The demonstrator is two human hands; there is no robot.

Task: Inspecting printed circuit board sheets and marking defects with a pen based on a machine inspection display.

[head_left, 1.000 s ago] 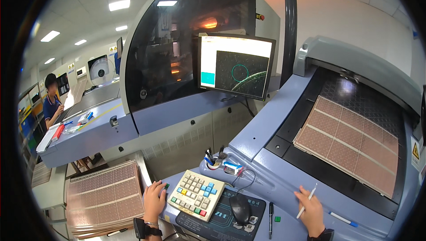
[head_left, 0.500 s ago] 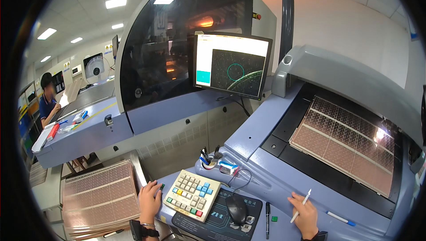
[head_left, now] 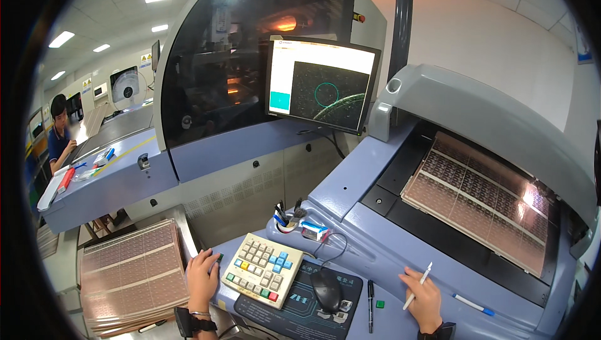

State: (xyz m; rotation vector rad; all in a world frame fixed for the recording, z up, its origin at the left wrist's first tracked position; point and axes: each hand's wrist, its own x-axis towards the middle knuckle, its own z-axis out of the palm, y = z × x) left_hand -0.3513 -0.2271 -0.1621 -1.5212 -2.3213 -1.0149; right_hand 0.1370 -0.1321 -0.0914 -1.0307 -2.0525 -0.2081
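Observation:
My left hand (head_left: pixel 202 277) lies on the desk edge left of a beige keypad (head_left: pixel 260 271), fingers stretched out and holding nothing. A small green piece, partly hidden, shows by its fingertips. My right hand (head_left: pixel 424 299) is closed around a slim white pen-shaped tool (head_left: pixel 426 275), whose tip points up and away. The tool stays at the right of the desk, in front of a machine bed bearing a copper-coloured patterned panel (head_left: pixel 474 199). Beside this hand lie a black marker (head_left: pixel 370 305), a green square (head_left: pixel 380 304) and a white-and-blue marker (head_left: pixel 474 304).
A black mouse (head_left: pixel 327 290) rests on a dark mat (head_left: pixel 285 315). Behind the keypad is a pen holder (head_left: pixel 285 220). Copper-coloured panels (head_left: pixel 131 271) are stacked at the left. A monitor (head_left: pixel 324 83) stands beyond; a person (head_left: pixel 61 133) works at far left.
The whole view has shifted slightly, so things sit a little farther left and mostly higher in the picture. Both hands keep nearly the same places and the right still holds the white tool.

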